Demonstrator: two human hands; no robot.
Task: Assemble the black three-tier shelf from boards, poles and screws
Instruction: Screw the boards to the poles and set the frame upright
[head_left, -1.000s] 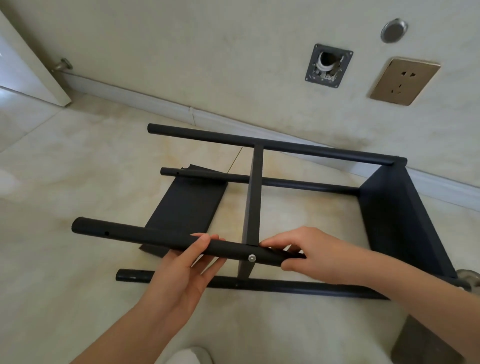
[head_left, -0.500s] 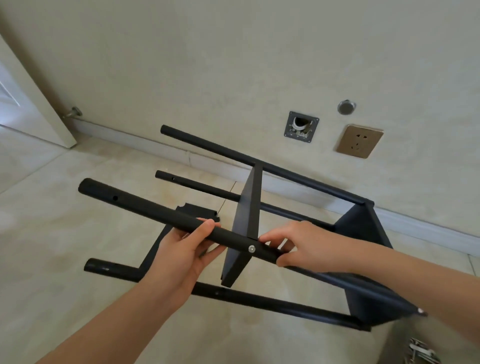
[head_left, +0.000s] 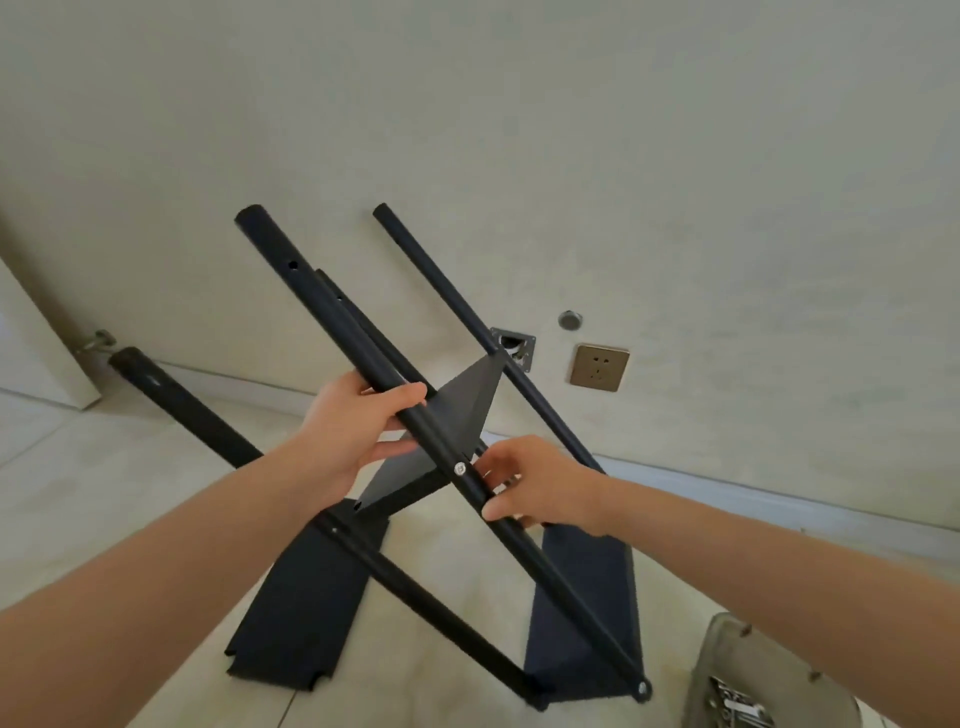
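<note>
- My left hand (head_left: 358, 431) wraps the nearest pole (head_left: 363, 353) above the middle board (head_left: 447, 431), thumb over the top and fingers curled beneath, so I judge it carries the raised end of the frame
- My right hand (head_left: 540, 488) grips the same pole just below the silver screw (head_left: 460, 468), fingers curled round it, which keeps the joint between my two hands and stops the pole from twisting there
- The half-built shelf is tipped up on its bottom end: the bottom board (head_left: 587, 613) rests low on the tiled floor (head_left: 104, 467), and the free pole tops point up toward the wall (head_left: 519, 130)
- I hold it tilted, I think, to bring it toward standing, so the open tops can take the last board
- The loose board (head_left: 306, 608) lies flat on the floor beside the frame, notched corners showing, close under my left forearm
- Poles: four, one in my hands, one thinner-looking behind it (head_left: 363, 317), one at the far right (head_left: 467, 317), one low on the left (head_left: 197, 415)
- Boards: three, two fixed and one loose
- Screw heads I can see: two, the one between my hands and one at the pole's foot (head_left: 642, 689)
- Empty screw holes show near the tops of the poles, so the top tier is not yet done
- A clear bag of hardware (head_left: 743, 701) sits at the lower right; its contents are too blurred to count
</note>
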